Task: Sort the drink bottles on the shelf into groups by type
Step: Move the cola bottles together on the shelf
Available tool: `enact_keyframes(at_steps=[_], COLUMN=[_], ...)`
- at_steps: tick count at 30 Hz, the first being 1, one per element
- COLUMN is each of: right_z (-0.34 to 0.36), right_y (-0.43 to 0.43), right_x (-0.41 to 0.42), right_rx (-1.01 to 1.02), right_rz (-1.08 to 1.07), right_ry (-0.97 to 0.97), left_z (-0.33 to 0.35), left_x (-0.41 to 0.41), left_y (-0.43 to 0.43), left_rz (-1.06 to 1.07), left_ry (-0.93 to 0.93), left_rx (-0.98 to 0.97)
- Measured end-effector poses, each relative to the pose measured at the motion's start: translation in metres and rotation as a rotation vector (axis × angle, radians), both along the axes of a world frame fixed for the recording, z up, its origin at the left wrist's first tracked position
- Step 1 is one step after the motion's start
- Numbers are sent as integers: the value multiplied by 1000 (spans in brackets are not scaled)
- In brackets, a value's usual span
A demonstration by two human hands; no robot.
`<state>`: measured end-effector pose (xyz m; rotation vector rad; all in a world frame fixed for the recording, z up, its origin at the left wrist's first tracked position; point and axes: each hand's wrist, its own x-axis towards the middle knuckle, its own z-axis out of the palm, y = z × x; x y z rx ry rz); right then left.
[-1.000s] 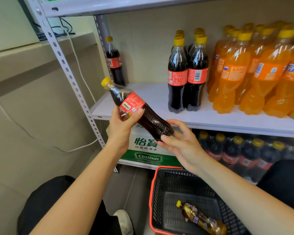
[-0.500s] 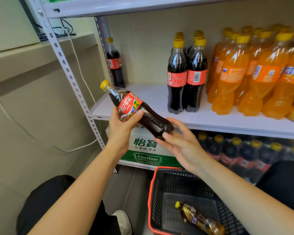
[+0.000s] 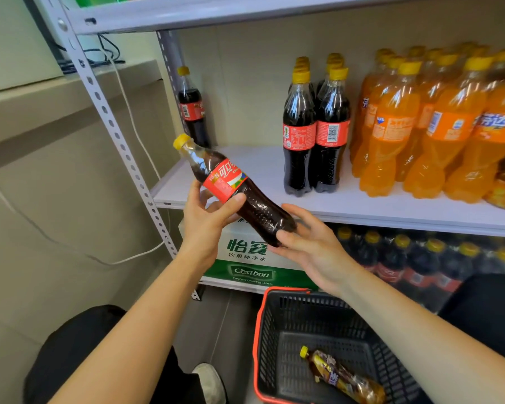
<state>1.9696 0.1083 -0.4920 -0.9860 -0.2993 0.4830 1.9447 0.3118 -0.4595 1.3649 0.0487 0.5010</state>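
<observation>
A cola bottle [image 3: 239, 196] with a yellow cap and red label is tilted in front of the white shelf [image 3: 362, 205], cap up-left. My left hand [image 3: 207, 217] grips it at the label. My right hand [image 3: 309, 243] supports its base with loosely spread fingers. On the shelf stand a cluster of cola bottles [image 3: 315, 132], a lone cola bottle [image 3: 191, 109] in the back left corner, and several orange soda bottles [image 3: 438, 126] on the right.
A black basket [image 3: 277, 322] with a red rim sits on the floor, holding one brown tea bottle [image 3: 344, 374]. A green-and-white water carton [image 3: 245, 258] and several cola bottles [image 3: 420, 258] fill the lower shelf. A perforated metal upright [image 3: 120, 141] stands left.
The held bottle has turned in my hands, so its label front now faces me. Both hands stay in about the same place.
</observation>
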Motion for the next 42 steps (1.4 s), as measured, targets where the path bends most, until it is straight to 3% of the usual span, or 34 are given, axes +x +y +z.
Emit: enact_keyframes(at_steps=[8,13,19,24,27,31,42], right_z=[-5,-7,0,-2,-4,-13,-32], right_y=[-1,-8,-11,-9,-15,-26,-37], right_x=[1,6,16,12,13,16,18], right_rx=[4,-334,-653,-697,-662,-696,-982], right_rz=[74,57,-153,-155,-184,-132,-174], right_ry=[0,-126,-465,-624,-620,-588,-764], left_z=[4,4,-2,-8,-11,-4,3], left_x=[1,-3,-8,-10,-10,-9,-17], left_y=[5,2,-10,-25,-32,-30,-18], left_rz=[-147,-73,-98,-185,-272,-280,-94], left_ry=[-33,-7,19,37,75,135,-70], left_rx=[-71,-52,153,270,328,263,565])
